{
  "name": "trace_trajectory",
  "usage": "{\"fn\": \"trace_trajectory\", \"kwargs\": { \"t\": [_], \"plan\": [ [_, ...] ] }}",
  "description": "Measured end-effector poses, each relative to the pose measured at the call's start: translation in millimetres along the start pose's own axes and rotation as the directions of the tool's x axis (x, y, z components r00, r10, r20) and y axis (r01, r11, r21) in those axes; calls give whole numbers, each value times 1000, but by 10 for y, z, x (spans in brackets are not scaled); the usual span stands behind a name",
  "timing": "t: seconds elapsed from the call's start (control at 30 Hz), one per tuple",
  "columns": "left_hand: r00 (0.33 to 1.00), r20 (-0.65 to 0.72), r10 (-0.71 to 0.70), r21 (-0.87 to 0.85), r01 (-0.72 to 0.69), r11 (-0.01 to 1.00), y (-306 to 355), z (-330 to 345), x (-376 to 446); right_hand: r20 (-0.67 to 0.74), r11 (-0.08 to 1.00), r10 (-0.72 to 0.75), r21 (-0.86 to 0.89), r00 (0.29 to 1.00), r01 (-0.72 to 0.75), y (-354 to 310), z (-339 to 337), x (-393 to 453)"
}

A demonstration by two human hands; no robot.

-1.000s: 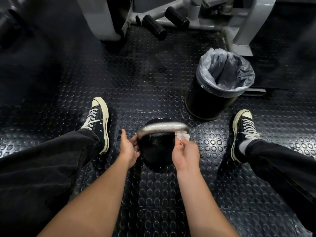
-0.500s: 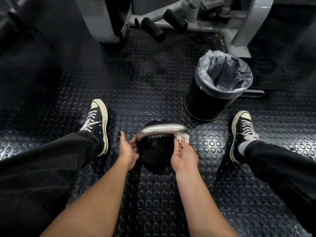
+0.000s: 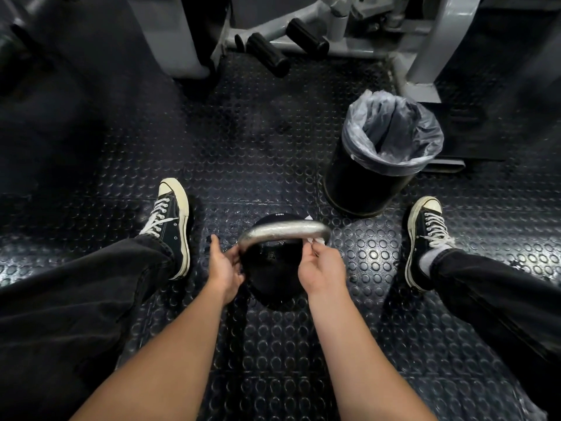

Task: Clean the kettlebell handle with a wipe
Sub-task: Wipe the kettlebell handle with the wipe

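Right hand pinches the wipe at the kettlebell handle; left hand, seemingly gripping, steadies it; a slack hold could tip it.

The kettlebell is flanked by two shoes and legs. Open studded floor is seen beyond it, up to the machine frame. Passage to the far right is blocked by a lined bin. The near floor is crossed by both forearms.
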State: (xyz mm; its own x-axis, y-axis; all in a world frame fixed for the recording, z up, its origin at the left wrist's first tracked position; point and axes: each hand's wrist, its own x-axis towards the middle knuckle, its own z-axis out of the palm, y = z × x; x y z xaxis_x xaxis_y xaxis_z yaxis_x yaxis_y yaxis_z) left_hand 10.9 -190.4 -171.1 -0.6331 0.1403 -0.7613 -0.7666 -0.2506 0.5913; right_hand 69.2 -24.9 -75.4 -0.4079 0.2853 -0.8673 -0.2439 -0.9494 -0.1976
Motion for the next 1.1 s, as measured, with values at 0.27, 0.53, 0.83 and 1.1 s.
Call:
{"fn": "trace_trajectory", "kwargs": {
  "t": [0.27,0.53,0.83,1.1],
  "plan": [
    [1000,-5,0,-16,0,1000,-11,-12,2,-37,998,-25,-55,999,23,34,-89,-16],
    [1000,-11,-3,-16,3,1000,-14,1,3,-69,999,-41,-23,997,39,70,-123,-52],
    [999,-36,-19,-22,19,1000,-2,-3,39,-141,885,-164,-459,976,82,32,52,112],
    [1000,-24,-18,-37,17,999,-5,-16,36,-141,993,-49,-110,989,34,-2,-113,113]
  ]
}}
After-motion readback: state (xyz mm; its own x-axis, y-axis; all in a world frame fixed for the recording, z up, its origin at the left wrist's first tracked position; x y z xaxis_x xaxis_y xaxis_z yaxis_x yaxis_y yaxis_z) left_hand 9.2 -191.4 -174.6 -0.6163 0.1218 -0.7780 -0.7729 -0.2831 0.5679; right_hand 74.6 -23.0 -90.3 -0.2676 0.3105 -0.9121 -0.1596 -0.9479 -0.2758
